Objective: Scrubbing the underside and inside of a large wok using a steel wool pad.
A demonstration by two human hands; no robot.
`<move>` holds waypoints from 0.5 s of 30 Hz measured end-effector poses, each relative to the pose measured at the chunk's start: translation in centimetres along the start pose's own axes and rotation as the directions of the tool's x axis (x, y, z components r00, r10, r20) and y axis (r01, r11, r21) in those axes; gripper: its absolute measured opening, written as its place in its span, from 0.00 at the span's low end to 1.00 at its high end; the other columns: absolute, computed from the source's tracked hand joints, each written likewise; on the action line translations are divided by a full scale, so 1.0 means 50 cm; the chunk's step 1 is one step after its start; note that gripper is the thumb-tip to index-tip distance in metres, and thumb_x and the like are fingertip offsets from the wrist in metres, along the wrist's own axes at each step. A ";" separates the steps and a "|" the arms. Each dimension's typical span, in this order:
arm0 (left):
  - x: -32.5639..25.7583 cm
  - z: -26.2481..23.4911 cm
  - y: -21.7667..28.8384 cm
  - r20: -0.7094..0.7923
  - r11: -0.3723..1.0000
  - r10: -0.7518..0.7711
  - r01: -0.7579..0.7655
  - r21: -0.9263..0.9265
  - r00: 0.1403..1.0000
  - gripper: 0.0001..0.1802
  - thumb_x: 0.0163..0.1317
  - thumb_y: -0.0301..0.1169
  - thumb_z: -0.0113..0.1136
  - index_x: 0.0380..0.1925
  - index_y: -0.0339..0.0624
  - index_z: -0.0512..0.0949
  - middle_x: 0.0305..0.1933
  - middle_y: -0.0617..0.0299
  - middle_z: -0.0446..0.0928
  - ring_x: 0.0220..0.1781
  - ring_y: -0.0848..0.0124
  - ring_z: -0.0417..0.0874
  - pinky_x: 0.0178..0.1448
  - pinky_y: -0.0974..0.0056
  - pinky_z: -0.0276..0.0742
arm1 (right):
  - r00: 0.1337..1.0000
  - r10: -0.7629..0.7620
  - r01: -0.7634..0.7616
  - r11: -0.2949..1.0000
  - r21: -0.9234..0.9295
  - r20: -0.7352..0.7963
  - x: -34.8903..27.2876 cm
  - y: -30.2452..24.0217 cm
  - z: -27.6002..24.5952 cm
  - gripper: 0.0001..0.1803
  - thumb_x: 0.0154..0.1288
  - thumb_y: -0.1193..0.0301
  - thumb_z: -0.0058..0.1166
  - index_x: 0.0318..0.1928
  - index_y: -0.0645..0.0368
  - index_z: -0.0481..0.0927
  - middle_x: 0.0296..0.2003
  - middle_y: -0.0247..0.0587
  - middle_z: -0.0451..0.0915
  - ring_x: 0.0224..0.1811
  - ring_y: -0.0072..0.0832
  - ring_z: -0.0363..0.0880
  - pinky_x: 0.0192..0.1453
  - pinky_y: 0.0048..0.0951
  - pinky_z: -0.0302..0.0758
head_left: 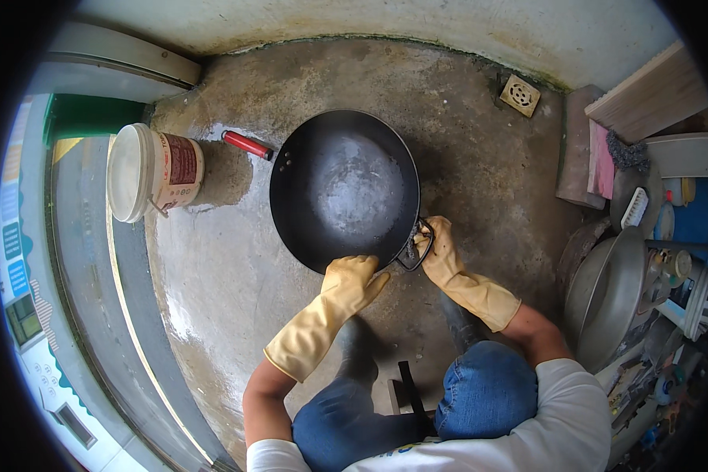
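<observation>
On the floor [212, 267], the wok [346, 193] at centre looks heavy, rigid and slick, left hand [350, 281] fingers together at its six o'clock, right hand [440, 250] fingers curled at four, clamping unclear for both, best held by ten-o'clock red grip [246, 145] and four-o'clock loop handle [430, 243].

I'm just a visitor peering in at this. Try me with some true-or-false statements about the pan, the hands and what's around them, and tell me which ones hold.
1. The black pan has a red handle and a loop handle. True.
2. The left hand and the right hand are both gloved in pale yellow. True.
3. The left hand is on the red handle. False: it is at the pan's near rim.
4. A pale bucket is left of the pan. True.
5. The right hand is inside the bucket. False: it is by the loop handle.
</observation>
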State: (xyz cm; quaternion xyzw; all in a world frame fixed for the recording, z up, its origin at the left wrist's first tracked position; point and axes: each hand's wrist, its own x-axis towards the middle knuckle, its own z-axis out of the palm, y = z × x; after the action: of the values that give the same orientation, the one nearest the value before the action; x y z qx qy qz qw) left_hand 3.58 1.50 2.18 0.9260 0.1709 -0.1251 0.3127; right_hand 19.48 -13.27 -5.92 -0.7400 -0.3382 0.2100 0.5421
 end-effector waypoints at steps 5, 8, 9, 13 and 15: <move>0.037 -0.020 0.093 -0.212 0.996 -0.031 0.013 -0.088 0.977 0.45 0.55 0.50 0.70 0.62 0.27 0.66 0.51 0.41 0.79 0.51 0.50 0.83 0.54 0.54 0.82 | 1.000 0.004 -0.005 0.994 -0.108 -0.006 0.015 -0.009 -0.004 0.07 0.60 0.80 0.52 0.40 0.65 0.75 0.37 0.50 0.77 0.42 0.41 0.77 0.47 0.37 0.76; 0.082 -0.046 0.150 -0.042 0.987 -0.159 0.158 -0.033 0.986 0.52 0.52 0.49 0.73 0.66 0.23 0.61 0.56 0.38 0.76 0.56 0.48 0.81 0.59 0.54 0.80 | 0.994 -0.022 0.032 0.996 -0.089 0.109 0.019 -0.032 -0.003 0.05 0.56 0.79 0.53 0.34 0.64 0.79 0.33 0.50 0.80 0.37 0.45 0.79 0.41 0.40 0.77; 0.090 -0.053 0.159 0.086 0.962 -0.271 0.273 -0.009 0.959 0.53 0.50 0.46 0.74 0.66 0.22 0.60 0.57 0.37 0.75 0.58 0.47 0.79 0.62 0.54 0.78 | 0.994 -0.021 0.031 0.996 -0.088 0.111 0.013 -0.031 -0.004 0.05 0.56 0.79 0.53 0.34 0.64 0.79 0.33 0.50 0.80 0.37 0.45 0.79 0.41 0.40 0.77; 0.078 -0.014 0.123 0.000 0.967 -0.256 0.256 -0.004 0.967 0.47 0.47 0.32 0.71 0.65 0.22 0.60 0.50 0.41 0.77 0.51 0.47 0.81 0.55 0.53 0.80 | 0.952 -0.282 0.288 0.957 -0.030 0.122 0.015 -0.005 -0.007 0.09 0.49 0.79 0.58 0.35 0.61 0.81 0.33 0.49 0.81 0.36 0.45 0.80 0.37 0.40 0.77; 0.063 0.008 0.113 -0.031 0.957 -0.289 0.289 -0.022 0.957 0.45 0.43 0.26 0.68 0.64 0.24 0.63 0.48 0.41 0.77 0.49 0.47 0.81 0.54 0.52 0.79 | 0.886 -0.228 0.323 0.928 -0.186 0.404 0.012 0.009 -0.018 0.09 0.48 0.79 0.60 0.34 0.61 0.81 0.34 0.50 0.81 0.36 0.47 0.80 0.38 0.40 0.78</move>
State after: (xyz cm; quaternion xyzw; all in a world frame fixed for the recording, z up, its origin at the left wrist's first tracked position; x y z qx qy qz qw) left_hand 8.61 -2.23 3.83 0.8903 0.3107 -0.1523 0.2960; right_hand 20.61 -13.50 -6.04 -0.6917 -0.5615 0.2241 0.3950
